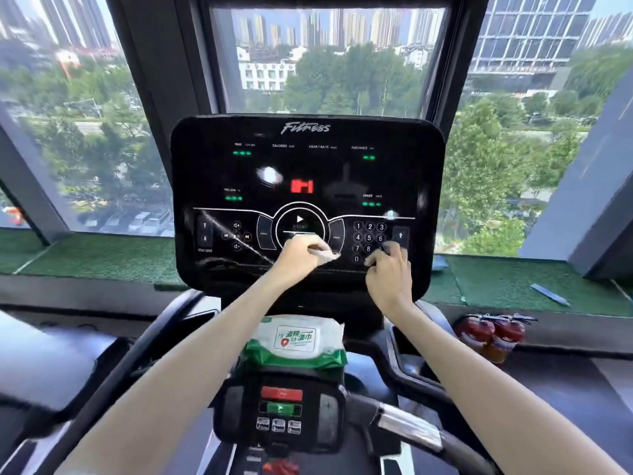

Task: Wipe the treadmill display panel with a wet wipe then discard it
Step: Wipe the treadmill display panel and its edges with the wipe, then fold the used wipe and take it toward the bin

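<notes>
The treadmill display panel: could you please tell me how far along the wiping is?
Done: streaks cross the lower left of the display panel. In hand: the left hand presses the wet wipe below the start button; the right hand rests by the keypad. Left: the rest of the panel, then discarding the wipe.

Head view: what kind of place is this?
Most likely a gym on an upper floor. A treadmill display panel marked Fitness fills the middle, the left hand holding a wet wipe at it; the window behind overlooks treetops and towers; fire extinguishers stand at right.
</notes>
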The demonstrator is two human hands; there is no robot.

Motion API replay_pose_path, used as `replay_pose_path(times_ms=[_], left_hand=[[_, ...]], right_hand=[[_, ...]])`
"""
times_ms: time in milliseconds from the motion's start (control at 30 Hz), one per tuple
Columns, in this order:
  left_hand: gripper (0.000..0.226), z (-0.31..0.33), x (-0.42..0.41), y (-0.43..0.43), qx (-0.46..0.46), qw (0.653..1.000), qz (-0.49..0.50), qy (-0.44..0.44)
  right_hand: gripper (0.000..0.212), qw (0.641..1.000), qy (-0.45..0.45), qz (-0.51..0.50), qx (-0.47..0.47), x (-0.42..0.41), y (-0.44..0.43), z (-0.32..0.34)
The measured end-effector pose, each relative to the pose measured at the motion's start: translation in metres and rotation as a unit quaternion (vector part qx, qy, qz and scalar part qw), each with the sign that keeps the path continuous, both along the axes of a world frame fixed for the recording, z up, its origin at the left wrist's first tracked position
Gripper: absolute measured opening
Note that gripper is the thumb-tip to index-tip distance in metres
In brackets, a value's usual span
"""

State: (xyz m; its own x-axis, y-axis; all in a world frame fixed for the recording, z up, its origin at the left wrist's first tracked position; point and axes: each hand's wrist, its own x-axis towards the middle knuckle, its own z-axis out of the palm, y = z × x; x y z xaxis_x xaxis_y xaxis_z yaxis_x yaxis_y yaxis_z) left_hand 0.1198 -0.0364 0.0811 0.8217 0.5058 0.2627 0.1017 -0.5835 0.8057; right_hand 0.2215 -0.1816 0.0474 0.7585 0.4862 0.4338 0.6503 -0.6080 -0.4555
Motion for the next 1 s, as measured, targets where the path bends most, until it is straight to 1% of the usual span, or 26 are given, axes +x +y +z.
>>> replay_pose_path(times_ms=[33,100,167,300,367,433,467,533,567,600,667,700,767,833,900,933,1000], left_hand=[[0.008,0.004,-0.006,0.001,-0.031,0.999,0.013,-0.006],[0.004,0.009,-0.018,0.002,-0.089,0.995,0.038,-0.003],[0.015,0.009,-0.027,0.005,-0.110,0.993,0.046,0.013],[0.031,0.008,-0.033,0.002,-0.110,0.985,-0.035,0.131],[0.034,0.006,-0.035,-0.003,-0.091,0.978,-0.081,0.171],[0.034,0.007,-0.040,-0.005,-0.080,0.977,-0.104,0.168],[0.035,0.007,-0.043,-0.005,-0.094,0.977,-0.108,0.157],[0.039,0.004,-0.048,0.000,-0.177,0.967,-0.113,0.142],[0.041,0.001,-0.050,0.002,-0.222,0.956,-0.119,0.148],[0.043,-0.002,-0.053,0.001,-0.254,0.944,-0.129,0.165],[0.038,-0.012,-0.055,-0.008,-0.260,0.930,-0.164,0.203],[0.034,-0.018,-0.056,-0.016,-0.258,0.927,-0.177,0.209],[0.029,-0.027,-0.055,-0.041,-0.282,0.918,-0.197,0.198],[0.026,-0.032,-0.055,-0.070,-0.302,0.905,-0.225,0.196],[0.018,-0.031,-0.058,-0.104,-0.302,0.891,-0.270,0.206],[0.016,-0.030,-0.060,-0.122,-0.304,0.883,-0.290,0.212],[0.018,-0.029,-0.065,-0.157,-0.300,0.865,-0.336,0.222]], right_hand=[[0.026,1.000,0.022,0.005,0.016,-0.001,0.001,0.001],[0.029,0.997,0.059,0.033,0.040,-0.009,0.003,0.000],[0.033,0.993,0.082,0.075,0.048,-0.022,0.003,-0.003],[0.038,0.979,0.142,0.130,0.063,-0.047,0.002,-0.002],[0.027,0.976,0.162,0.126,0.071,-0.056,0.001,-0.001],[0.014,0.975,0.182,0.099,0.080,-0.064,-0.002,0.000],[0.011,0.974,0.191,0.082,0.085,-0.069,-0.003,-0.001],[0.006,0.973,0.200,0.039,0.106,-0.077,-0.005,-0.001],[0.002,0.971,0.205,0.015,0.120,-0.082,-0.006,-0.001],[0.004,0.969,0.208,-0.009,0.136,-0.088,-0.009,0.000],[0.008,0.961,0.214,-0.052,0.164,-0.100,-0.022,-0.001],[0.008,0.956,0.219,-0.074,0.178,-0.107,-0.031,-0.003],[0.012,0.945,0.225,-0.123,0.203,-0.123,-0.058,-0.005],[0.012,0.934,0.238,-0.177,0.197,-0.141,-0.089,-0.007],[0.014,0.923,0.233,-0.239,0.190,-0.157,-0.122,-0.008],[0.014,0.914,0.231,-0.268,0.201,-0.165,-0.139,-0.008],[0.004,0.890,0.242,-0.309,0.232,-0.182,-0.174,-0.008]])
